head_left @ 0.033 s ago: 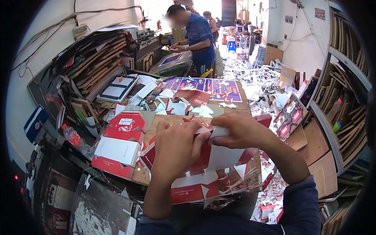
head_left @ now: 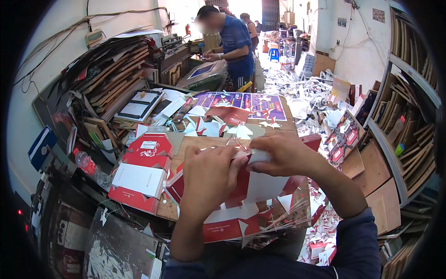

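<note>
left hand (head_left: 209, 174): clamped on upper edge of red-and-white card stack (head_left: 241, 188) | right hand (head_left: 281, 153): clamped on it, beside left | held stack: toward table's (head_left: 285, 125) near edge | printed stacks (head_left: 139, 179): left edge

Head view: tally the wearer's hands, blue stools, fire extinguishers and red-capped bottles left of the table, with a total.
Hands (left hand, right hand): 2
Blue stool: 1
Fire extinguisher: 1
Red-capped bottle: 1
Total: 5
</note>
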Available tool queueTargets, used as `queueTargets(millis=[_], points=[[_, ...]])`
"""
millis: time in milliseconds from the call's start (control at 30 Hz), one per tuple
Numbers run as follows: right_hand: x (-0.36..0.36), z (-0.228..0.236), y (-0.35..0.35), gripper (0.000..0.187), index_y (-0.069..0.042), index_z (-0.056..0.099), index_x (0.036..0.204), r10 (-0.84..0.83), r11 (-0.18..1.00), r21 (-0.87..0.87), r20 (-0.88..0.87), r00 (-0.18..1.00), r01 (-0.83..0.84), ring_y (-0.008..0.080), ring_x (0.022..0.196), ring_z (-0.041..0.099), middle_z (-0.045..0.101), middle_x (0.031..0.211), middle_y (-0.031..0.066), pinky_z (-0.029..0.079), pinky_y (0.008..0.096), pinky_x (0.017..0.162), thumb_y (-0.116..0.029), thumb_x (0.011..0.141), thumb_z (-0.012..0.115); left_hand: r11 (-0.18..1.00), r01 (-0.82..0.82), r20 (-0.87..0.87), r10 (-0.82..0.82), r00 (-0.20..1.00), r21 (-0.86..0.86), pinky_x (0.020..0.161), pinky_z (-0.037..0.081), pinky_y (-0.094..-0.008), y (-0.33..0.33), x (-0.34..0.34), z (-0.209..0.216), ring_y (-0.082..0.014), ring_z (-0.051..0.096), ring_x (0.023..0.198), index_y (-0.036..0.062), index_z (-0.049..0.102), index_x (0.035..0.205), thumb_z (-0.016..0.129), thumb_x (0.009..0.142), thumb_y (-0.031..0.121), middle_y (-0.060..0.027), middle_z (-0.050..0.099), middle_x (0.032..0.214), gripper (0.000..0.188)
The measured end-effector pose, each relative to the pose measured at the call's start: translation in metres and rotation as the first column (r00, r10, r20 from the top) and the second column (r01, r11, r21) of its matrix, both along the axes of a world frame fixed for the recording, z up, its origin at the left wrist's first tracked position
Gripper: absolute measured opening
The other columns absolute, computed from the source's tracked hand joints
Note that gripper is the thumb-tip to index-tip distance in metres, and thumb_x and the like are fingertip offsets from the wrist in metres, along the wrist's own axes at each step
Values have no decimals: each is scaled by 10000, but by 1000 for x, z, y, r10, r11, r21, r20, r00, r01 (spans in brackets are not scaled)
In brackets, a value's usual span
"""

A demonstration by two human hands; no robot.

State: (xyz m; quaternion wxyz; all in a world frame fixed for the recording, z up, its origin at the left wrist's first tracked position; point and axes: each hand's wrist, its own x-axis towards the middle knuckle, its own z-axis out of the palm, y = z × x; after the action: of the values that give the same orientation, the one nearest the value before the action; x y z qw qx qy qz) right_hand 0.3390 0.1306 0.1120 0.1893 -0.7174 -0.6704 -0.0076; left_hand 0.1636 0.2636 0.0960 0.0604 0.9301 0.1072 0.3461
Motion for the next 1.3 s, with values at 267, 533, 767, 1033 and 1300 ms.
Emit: queueTargets(millis=[267, 533, 767, 1033, 1300], points=[[14, 20, -11, 346, -48, 684, 1086, 56, 997, 65, -144, 988, -47, 316, 994, 661, 685, 1013, 149, 512, 420, 864, -337, 907, 745, 997, 49, 25, -50, 998, 58, 930, 378, -474, 14, -6, 11, -262, 670, 808, 106, 726, 952, 659, 934, 342, -60, 720, 831, 246], [6, 22, 17, 365, -3, 734, 1023, -29, 996, -87, -311, 950, 2, 309, 823, 709, 725, 875, 169, 537, 410, 767, -353, 926, 694, 970, -181, 42, 176, 983, 164, 1120, 306, -497, 30, -11, -7, -263, 635, 996, 74, 693, 1002, 652, 940, 330, -81, 702, 967, 266], [0, 32, 20, 277, -20, 724, 1031, -40, 999, -15, -374, 927, 37, 194, 890, 670, 707, 949, 99, 521, 337, 794, -228, 866, 804, 998, -50, 20, 50, 999, 29, 972, 397, -468, 33, -4, -21, -319, 588, 1044, 36, 605, 1093, 741, 850, 382, -137, 630, 1019, 445], [-146, -7, -31, 323, 25, 603, 1152, 349, 606, 660, -722, -597, -443, 203, 1022, 625, 663, 1071, 117, 498, 351, 892, -267, 1015, 591, 994, -87, 190, 73, 979, 67, 812, 383, -473, 40, -2, -29, -360, 559, 894, 35, 583, 970, 774, 800, 323, -136, 573, 908, 385], [-172, -48, -14, 286, 35, 562, 1110, 303, 306, 733, -679, -668, -607, 160, 859, 594, 605, 935, 81, 481, 322, 768, -232, 1014, 600, 995, -82, 182, 72, 981, 50, 872, 355, -464, 26, 4, -33, -346, 512, 916, 6, 565, 956, 778, 807, 340, -152, 524, 890, 423]])
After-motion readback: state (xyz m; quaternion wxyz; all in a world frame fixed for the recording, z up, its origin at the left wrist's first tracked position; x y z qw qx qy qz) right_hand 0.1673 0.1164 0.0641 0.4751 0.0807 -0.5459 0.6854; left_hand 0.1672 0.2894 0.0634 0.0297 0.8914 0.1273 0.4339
